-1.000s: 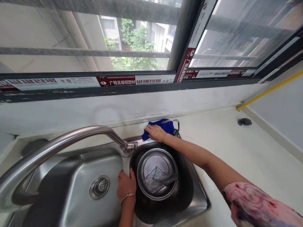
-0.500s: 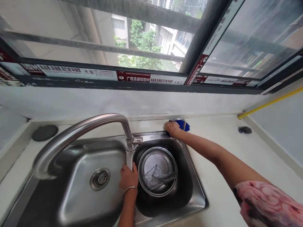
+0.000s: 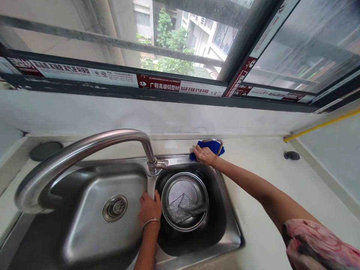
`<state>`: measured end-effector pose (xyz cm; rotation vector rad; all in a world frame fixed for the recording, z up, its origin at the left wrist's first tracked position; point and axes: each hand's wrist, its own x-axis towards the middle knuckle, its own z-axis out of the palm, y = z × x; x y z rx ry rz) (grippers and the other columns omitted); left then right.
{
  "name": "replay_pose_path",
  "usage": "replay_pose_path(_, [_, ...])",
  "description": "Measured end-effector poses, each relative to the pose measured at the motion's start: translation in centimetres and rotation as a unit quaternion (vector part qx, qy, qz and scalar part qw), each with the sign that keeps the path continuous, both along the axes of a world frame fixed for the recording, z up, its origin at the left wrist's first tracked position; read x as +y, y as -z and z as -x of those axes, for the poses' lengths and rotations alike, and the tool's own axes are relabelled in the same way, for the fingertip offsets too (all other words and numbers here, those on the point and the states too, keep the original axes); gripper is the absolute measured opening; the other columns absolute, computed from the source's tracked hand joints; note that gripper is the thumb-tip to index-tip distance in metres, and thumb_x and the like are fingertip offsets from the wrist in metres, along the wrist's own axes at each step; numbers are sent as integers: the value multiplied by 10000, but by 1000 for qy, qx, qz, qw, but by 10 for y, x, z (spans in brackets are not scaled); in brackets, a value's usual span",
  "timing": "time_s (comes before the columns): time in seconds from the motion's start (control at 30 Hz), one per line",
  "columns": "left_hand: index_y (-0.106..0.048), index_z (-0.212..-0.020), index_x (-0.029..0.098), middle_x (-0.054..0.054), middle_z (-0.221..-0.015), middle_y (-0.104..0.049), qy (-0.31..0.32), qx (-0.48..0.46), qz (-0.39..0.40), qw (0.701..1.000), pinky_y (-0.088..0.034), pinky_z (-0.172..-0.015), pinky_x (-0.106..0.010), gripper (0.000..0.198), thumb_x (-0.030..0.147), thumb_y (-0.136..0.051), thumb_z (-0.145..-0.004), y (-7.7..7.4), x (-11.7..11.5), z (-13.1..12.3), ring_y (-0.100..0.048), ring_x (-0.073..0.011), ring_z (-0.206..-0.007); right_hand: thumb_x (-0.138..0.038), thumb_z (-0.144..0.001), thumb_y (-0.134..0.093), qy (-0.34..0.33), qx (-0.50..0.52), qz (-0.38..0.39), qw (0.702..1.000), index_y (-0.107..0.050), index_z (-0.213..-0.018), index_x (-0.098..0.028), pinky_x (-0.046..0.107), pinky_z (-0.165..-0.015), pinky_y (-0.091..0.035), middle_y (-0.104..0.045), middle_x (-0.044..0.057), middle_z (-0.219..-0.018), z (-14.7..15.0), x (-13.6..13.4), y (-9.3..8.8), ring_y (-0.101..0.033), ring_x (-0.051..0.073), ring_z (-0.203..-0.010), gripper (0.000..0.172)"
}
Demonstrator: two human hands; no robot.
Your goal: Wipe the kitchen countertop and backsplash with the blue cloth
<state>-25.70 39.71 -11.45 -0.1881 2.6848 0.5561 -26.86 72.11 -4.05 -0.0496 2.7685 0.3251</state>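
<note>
My right hand (image 3: 203, 154) presses a blue cloth (image 3: 213, 147) onto the back rim of the steel sink (image 3: 180, 160), at the right basin's far corner. A metal loop handle (image 3: 216, 141) curves over the cloth. My left hand (image 3: 150, 208), with a bangle on the wrist, grips the divider between the two basins, fingers curled over it. In the right basin sits a round steel strainer bowl (image 3: 168, 189) with a grey scouring cloth (image 3: 182, 209) lying inside it.
A long steel tap (image 3: 84, 150) arches out over the left basin, whose drain (image 3: 114, 207) sits at its centre. White worktop (image 3: 275, 180) spreads to the right, with a yellow pipe (image 3: 320, 125) and a dark plug (image 3: 291, 155). A grey round cap (image 3: 45, 150) lies at the back left. The window runs behind.
My right hand slid the blue cloth rightward along the sink's back rim, then slightly back left. The left hand stayed on the divider. The view tilted and shifted.
</note>
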Motion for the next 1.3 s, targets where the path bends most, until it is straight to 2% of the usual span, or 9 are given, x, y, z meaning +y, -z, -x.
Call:
replay_pose_path(0.1, [-502,-1361,96,-238,-1332,-634,2,-3,11,1000,-563,-783,-486,587,540,-339,-1014,1,1,1,-719,-383,-1007,-238,-959,-438,-8,22,17,1000,-533,-1252,-95,340,-732,-501,-604,233,-1246,4,0,9,-644,248,-915,340])
replay_pose_path(0.27, [-486,-1366,98,-246,-1341,-624,4,0,29,1000,-560,-825,-531,609,565,-327,-1009,1,4,4,-714,-413,-1032,-239,-957,-435,0,51,43,998,-536,-1235,-108,331,-742,-498,-606,212,-1231,10,-2,16,-630,238,-915,324])
replay_pose_path(0.5, [-460,-1417,82,-279,-1402,-585,7,-23,34,999,-554,-885,-585,660,573,-297,-1007,-13,9,8,-698,-438,-1079,-162,-979,-356,20,91,88,992,-528,-1228,-128,348,-837,-519,-606,194,-1246,34,-41,22,-643,238,-967,305])
replay_pose_path(0.67, [-440,-1434,75,-284,-1420,-572,8,-19,51,999,-550,-897,-582,691,593,-285,-1003,-10,9,9,-687,-444,-1103,-137,-981,-343,30,126,120,984,-527,-1233,-139,361,-874,-523,-608,179,-1228,46,-59,27,-640,237,-1013,311])
replay_pose_path(0.8, [-451,-1423,62,-290,-1395,-587,14,-20,49,998,-545,-907,-579,697,594,-292,-1001,-9,8,10,-679,-453,-1117,-148,-993,-340,56,124,116,984,-540,-1230,-137,357,-893,-513,-619,183,-1241,35,-47,22,-630,231,-1038,311])
replay_pose_path(1.0, [-459,-1418,83,-279,-1395,-591,9,-20,32,999,-547,-899,-561,652,566,-300,-1010,-14,9,7,-691,-429,-1107,-141,-985,-334,122,97,42,987,-551,-1256,-125,391,-929,-485,-622,208,-1284,5,-21,4,-646,244,-1038,348])
replay_pose_path(1.2, [-476,-1394,81,-266,-1389,-598,6,-14,9,1000,-553,-883,-530,605,530,-322,-1019,-14,7,6,-695,-405,-1107,-67,-950,-297,166,112,-15,980,-578,-1219,-95,437,-917,-469,-641,236,-1224,4,-40,-4,-656,274,-1009,390])
replay_pose_path(1.3, [-486,-1381,83,-259,-1370,-610,6,-14,6,1000,-554,-869,-524,600,533,-321,-1019,-10,6,7,-700,-400,-1089,-63,-939,-351,95,144,-1,985,-589,-1220,-129,393,-890,-459,-667,198,-1184,-19,-50,-8,-639,258,-1025,374])
